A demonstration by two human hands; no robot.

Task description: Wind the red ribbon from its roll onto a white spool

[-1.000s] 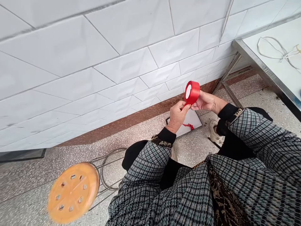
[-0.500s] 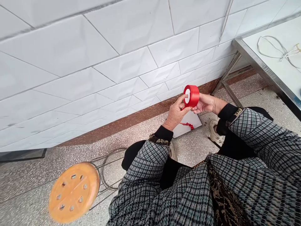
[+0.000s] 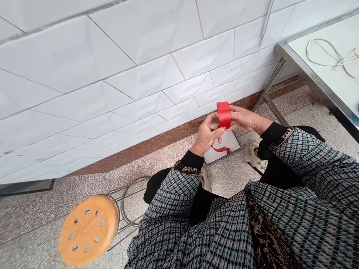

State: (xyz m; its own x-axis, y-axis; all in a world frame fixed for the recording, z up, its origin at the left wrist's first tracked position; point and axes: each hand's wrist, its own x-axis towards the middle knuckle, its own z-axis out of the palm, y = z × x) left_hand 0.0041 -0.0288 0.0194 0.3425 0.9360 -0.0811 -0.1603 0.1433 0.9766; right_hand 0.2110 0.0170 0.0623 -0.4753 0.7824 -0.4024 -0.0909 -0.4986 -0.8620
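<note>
A roll of red ribbon (image 3: 224,115) is held up in front of me between both hands. My left hand (image 3: 206,135) is closed on its left side, with the thumb pressed at the lower edge. From the right, my right hand (image 3: 247,118) holds the roll with its fingers against that side; some fingertips are hidden behind it. Below the hands a white flat panel (image 3: 210,156) lies on the floor, with a loose curl of red ribbon (image 3: 220,149) on it.
An orange round stool (image 3: 89,229) with metal legs lies tipped over at lower left. A metal-edged table (image 3: 316,80) bearing loose white cable (image 3: 338,61) stands at right. White wall tiles (image 3: 151,78) rise in front. My shoes rest on the speckled floor.
The ribbon roll has turned, so its white side face no longer shows, and it has shifted slightly left. My right fingers now reach further onto its side. More loose ribbon shows below.
</note>
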